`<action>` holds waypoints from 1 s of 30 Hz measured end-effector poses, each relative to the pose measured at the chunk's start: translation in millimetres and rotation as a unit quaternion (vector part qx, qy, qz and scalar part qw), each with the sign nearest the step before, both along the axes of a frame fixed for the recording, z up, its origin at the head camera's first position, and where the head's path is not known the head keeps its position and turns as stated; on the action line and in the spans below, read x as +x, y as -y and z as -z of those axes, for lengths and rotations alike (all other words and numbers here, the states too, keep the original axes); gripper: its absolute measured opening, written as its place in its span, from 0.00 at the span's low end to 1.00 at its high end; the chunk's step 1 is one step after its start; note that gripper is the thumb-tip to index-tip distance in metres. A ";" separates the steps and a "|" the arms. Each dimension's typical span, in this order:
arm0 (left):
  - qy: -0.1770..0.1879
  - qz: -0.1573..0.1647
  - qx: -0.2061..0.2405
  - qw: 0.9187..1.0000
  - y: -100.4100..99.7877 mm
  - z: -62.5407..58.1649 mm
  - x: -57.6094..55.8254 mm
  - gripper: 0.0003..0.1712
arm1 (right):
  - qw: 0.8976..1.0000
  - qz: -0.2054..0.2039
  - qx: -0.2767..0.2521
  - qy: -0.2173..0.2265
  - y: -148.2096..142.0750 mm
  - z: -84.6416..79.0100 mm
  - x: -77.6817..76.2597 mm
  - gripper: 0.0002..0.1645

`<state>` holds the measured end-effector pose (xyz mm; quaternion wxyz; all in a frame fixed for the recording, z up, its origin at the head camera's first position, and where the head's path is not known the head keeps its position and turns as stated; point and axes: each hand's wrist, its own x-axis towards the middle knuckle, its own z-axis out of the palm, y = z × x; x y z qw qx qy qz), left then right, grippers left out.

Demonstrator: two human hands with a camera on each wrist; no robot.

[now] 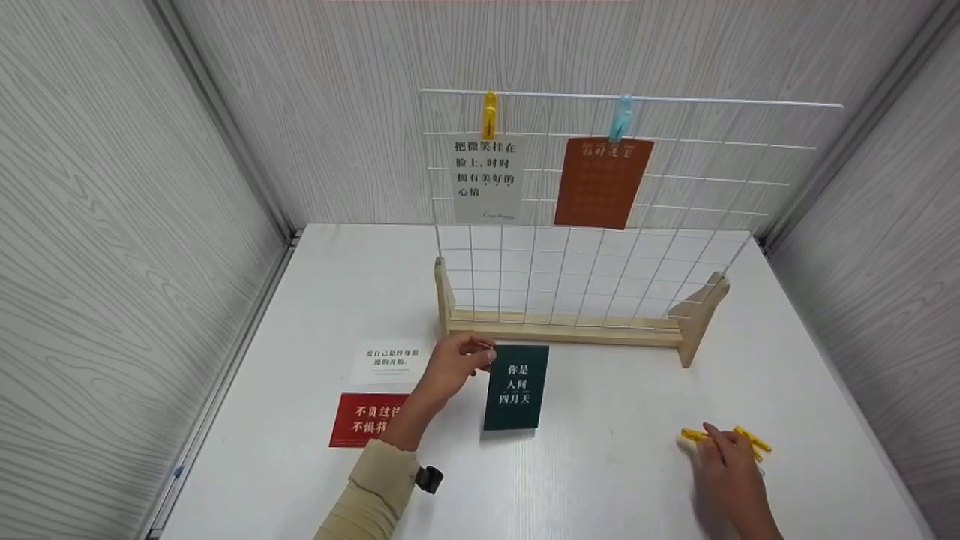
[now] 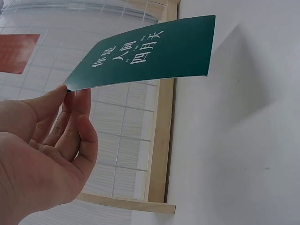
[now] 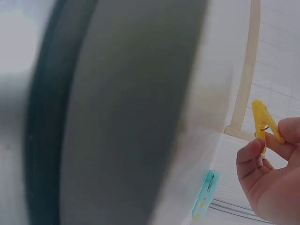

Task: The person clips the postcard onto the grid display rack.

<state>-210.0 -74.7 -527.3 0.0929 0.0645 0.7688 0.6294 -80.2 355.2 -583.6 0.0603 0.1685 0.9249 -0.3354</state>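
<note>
My left hand (image 1: 455,365) pinches a dark green card (image 1: 516,388) with white characters by its upper left corner. In the left wrist view the card (image 2: 145,52) is lifted off the table and casts a shadow. At the right of the table, my right hand (image 1: 729,472) holds a yellow clothespin (image 3: 262,123) between thumb and fingers. Beside that hand lie another yellow clothespin (image 1: 752,438) and a light blue clothespin (image 3: 205,194). A white wire grid rack (image 1: 577,274) on a wooden base stands behind the green card.
On the rack, a yellow clothespin (image 1: 489,116) holds a white card (image 1: 487,199), and a blue clothespin (image 1: 621,118) holds a brown-orange card (image 1: 602,187). A white card (image 1: 386,367) and a red card (image 1: 360,421) lie left on the table, the red one partly behind my left arm.
</note>
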 end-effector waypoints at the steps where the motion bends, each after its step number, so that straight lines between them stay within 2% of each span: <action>1: -0.003 0.001 0.002 1.000 -0.9 0.2 -0.2 0.13 | 1.000 -0.001 -0.002 -0.005 -0.3 -0.1 0.1 0.35; 5: -0.003 0.005 0.012 1.000 -4.6 0.9 -1.6 0.13 | 0.999 0.026 0.005 -0.046 0.8 -0.3 2.8 0.37; 9: -0.001 0.007 0.022 1.000 -9.1 0.0 -2.1 0.14 | 0.994 0.078 -0.031 -0.072 4.7 -2.3 2.5 0.34; 13: -0.005 0.007 0.029 1.000 -14.2 -1.8 -2.1 0.13 | 0.990 0.103 -0.070 -0.073 7.4 -5.7 0.6 0.31; 18: -0.003 0.007 0.032 0.999 -23.0 -5.1 -3.2 0.13 | 0.987 0.101 -0.098 -0.083 7.6 -10.4 0.8 0.29; 25: -0.007 0.014 0.039 0.999 -39.6 -11.1 -7.5 0.12 | 0.984 0.066 -0.091 -0.137 8.3 -20.6 -1.3 0.31; 30: -0.018 0.025 0.046 0.998 -51.9 -15.4 -11.9 0.11 | 0.980 0.082 -0.086 -0.162 9.7 -29.0 -5.4 0.31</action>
